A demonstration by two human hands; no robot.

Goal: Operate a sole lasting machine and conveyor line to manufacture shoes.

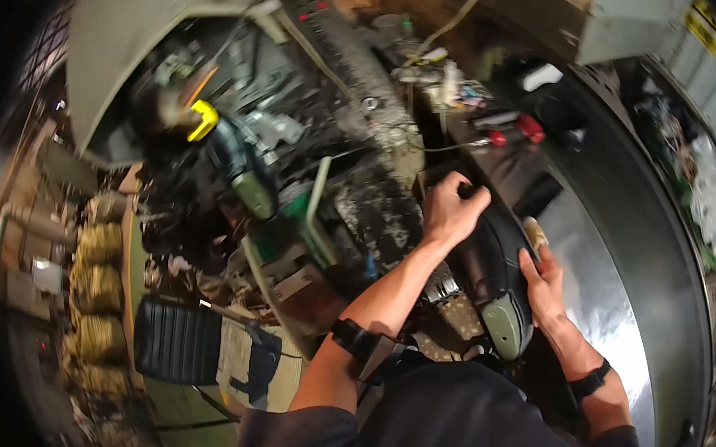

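A long black shoe upper (486, 255) with a grey-green last (503, 328) showing at its near end lies lengthwise before me. My left hand (456, 209) is curled over the far end, thumb and fingers closed on its black edge. Along the right side, my right hand (544, 286) grips the shoe with the thumb on top. A small tan, rounded piece (535, 232) shows just past its fingertips; whether the hand holds it cannot be told. To the left, a similar black shoe upper (231, 154) on a grey-green last lies beside a bright yellow piece (202, 120).
A shiny metal surface (598, 288) with a dark curved band runs along my right. Red-handled tools (528, 128) lie farther back. At left stand a black chair (178, 340) and stacked yellowish bundles (95, 289). A hooded machine (137, 38) rises at the back left.
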